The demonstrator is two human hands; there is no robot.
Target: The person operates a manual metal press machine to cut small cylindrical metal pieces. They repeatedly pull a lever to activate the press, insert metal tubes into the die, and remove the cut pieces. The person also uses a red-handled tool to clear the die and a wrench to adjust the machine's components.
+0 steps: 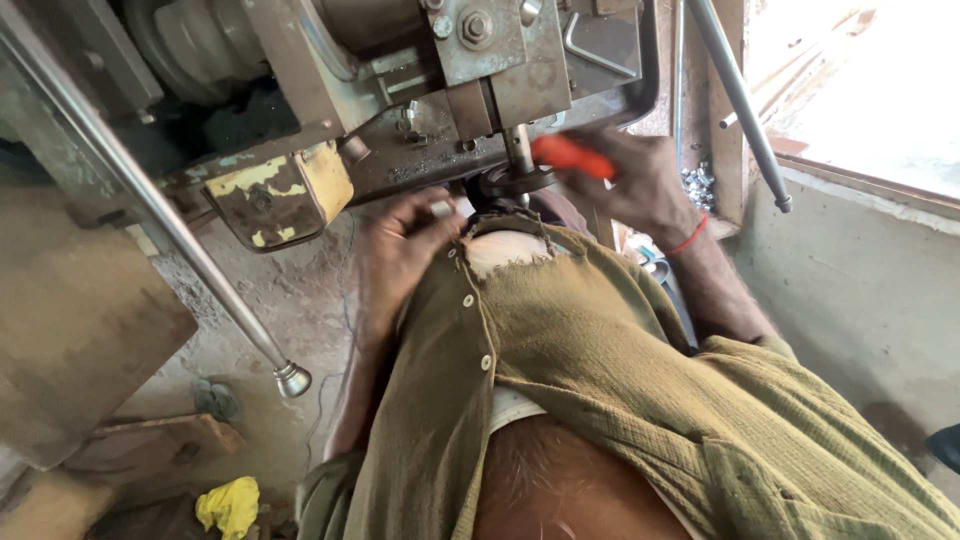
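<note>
Saw, from ten to one o'clock, a heavy grey steel machine (400, 120) with bolted plates and a chipped yellow-painted metal block (290, 190) at its lower left. Saw, from four to six o'clock, a loose olive cotton shirt (620, 380) covering most of the lower view. Noted a long polished steel lever rod (150, 200) slanting from ten down to eight o'clock, ending in a round knob, and a second thinner steel rod (740, 100) at one o'clock. Found the right hand (640, 185) just past twelve o'clock, fingers clenched round an orange-handled tool (570, 155) pressed in beside the short steel spindle (518, 150) and the dark round disc (510, 182) beneath it. Found the left hand (400, 250) near the centre, at about eleven o'clock, fingers curled and seemingly pinching a small silvery piece (443, 208) just below the machine. Judged the step as work at the spindle with the tool already applied; judged that any further move called for a steady left-hand pinch and a firm right wrist close under the head. Could not make out the tool's tip, blurred and hidden behind the disc; could not identify the pinched piece; lost the shirt's lower half and both elbows to the frame edge and cloth.
</note>
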